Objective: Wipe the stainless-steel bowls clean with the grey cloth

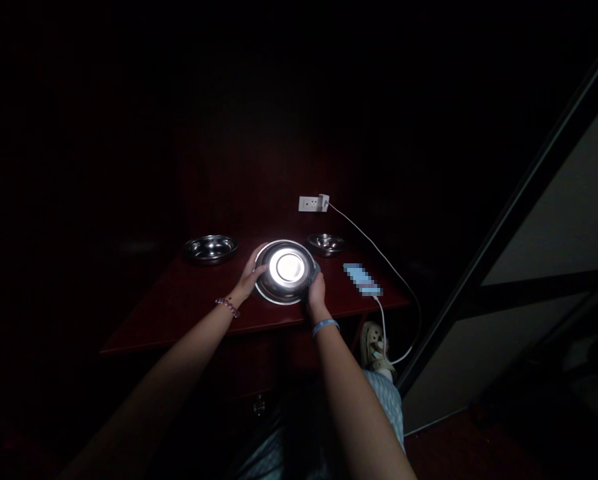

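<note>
A shiny stainless steel bowl [285,288] is held up over the dark red table, its round underside turned toward me and catching bright light. My left hand [253,272] grips its left rim, with the thumb lying on the outer wall. At the right rim, my right hand [317,291] is closed around the edge. A bit of greyish material, perhaps a cloth, shows between that hand and the bowl; I cannot make it out clearly. Most fingers of both hands are hidden behind the bowl.
On the red table [179,313], one steel bowl [211,249] stands at the left and a smaller one [325,245] at the back right. A phone [362,279] lies right, its white cable [379,248] running to a wall socket [309,203]. A clog-shod foot [375,343] is below.
</note>
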`<state>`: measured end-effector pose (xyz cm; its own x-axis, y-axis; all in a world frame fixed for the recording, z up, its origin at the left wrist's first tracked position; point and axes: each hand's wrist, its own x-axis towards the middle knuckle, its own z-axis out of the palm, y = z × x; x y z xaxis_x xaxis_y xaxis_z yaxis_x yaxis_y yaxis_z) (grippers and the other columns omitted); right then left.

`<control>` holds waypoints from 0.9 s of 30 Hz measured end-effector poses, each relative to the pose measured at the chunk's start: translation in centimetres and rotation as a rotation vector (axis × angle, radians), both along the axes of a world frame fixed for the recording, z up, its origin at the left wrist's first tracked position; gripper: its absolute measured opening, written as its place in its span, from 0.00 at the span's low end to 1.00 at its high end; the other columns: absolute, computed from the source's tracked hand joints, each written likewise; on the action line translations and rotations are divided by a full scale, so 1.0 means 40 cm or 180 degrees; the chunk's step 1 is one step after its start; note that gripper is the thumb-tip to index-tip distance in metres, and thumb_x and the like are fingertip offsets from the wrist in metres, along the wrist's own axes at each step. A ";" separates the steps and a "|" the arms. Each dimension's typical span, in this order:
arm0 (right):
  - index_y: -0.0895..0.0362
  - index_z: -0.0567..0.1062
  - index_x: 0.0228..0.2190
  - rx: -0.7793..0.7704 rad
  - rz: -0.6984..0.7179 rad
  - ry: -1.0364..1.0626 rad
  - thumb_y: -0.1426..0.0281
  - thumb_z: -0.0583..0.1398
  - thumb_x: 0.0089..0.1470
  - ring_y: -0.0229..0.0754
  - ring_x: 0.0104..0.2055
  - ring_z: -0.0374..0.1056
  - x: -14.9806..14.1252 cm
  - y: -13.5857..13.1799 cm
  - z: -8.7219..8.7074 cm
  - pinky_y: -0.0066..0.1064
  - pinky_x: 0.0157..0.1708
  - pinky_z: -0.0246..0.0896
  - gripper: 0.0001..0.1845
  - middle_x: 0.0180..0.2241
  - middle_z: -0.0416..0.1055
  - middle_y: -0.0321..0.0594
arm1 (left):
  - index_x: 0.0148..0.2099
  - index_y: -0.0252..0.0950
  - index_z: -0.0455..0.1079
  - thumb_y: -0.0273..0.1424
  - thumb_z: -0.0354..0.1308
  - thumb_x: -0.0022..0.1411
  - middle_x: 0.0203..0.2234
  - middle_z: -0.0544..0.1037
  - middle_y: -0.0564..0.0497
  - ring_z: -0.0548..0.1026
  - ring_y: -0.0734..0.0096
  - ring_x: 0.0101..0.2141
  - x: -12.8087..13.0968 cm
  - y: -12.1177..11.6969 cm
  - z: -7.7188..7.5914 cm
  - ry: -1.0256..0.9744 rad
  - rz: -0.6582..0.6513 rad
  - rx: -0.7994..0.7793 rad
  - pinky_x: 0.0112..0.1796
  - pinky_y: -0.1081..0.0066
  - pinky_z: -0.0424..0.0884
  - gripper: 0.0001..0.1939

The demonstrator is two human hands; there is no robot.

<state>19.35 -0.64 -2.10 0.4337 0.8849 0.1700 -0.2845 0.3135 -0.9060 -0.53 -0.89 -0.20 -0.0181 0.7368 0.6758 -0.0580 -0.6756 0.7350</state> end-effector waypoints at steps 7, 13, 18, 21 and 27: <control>0.52 0.78 0.33 0.0003 -0.0023 -0.0027 0.60 0.53 0.60 0.48 0.49 0.75 0.000 0.000 0.005 0.40 0.53 0.71 0.16 0.33 0.81 0.39 | 0.66 0.37 0.66 0.53 0.65 0.56 0.65 0.71 0.37 0.67 0.42 0.66 -0.001 0.004 -0.002 0.0087 0.0101 -0.0039 0.67 0.46 0.58 0.41; 0.53 0.78 0.33 -0.0069 0.0011 -0.0058 0.60 0.52 0.60 0.48 0.49 0.75 0.002 0.003 -0.001 0.40 0.53 0.71 0.17 0.35 0.81 0.39 | 0.65 0.37 0.68 0.53 0.64 0.56 0.64 0.73 0.38 0.68 0.41 0.65 0.000 0.006 -0.002 -0.0010 0.0061 0.0006 0.67 0.46 0.59 0.40; 0.53 0.78 0.34 0.0022 0.0038 -0.0093 0.59 0.51 0.60 0.48 0.49 0.75 0.001 0.009 -0.009 0.40 0.52 0.71 0.18 0.36 0.81 0.39 | 0.65 0.36 0.67 0.52 0.65 0.55 0.64 0.72 0.36 0.67 0.40 0.66 0.003 0.002 0.000 -0.0023 0.0034 -0.0018 0.67 0.44 0.58 0.40; 0.53 0.77 0.33 0.0080 0.0021 -0.0079 0.60 0.52 0.59 0.47 0.50 0.75 0.004 0.012 -0.015 0.40 0.53 0.70 0.16 0.35 0.81 0.39 | 0.65 0.37 0.66 0.51 0.66 0.55 0.65 0.71 0.36 0.66 0.40 0.66 0.003 0.002 -0.001 -0.0015 0.0052 -0.0058 0.68 0.44 0.56 0.41; 0.53 0.78 0.32 -0.0400 -0.0166 -0.0129 0.61 0.52 0.59 0.47 0.47 0.75 0.010 0.022 -0.024 0.41 0.54 0.69 0.16 0.36 0.81 0.39 | 0.65 0.38 0.67 0.51 0.66 0.55 0.65 0.71 0.37 0.66 0.40 0.67 0.000 0.005 -0.003 0.0028 0.0053 -0.0086 0.68 0.43 0.57 0.40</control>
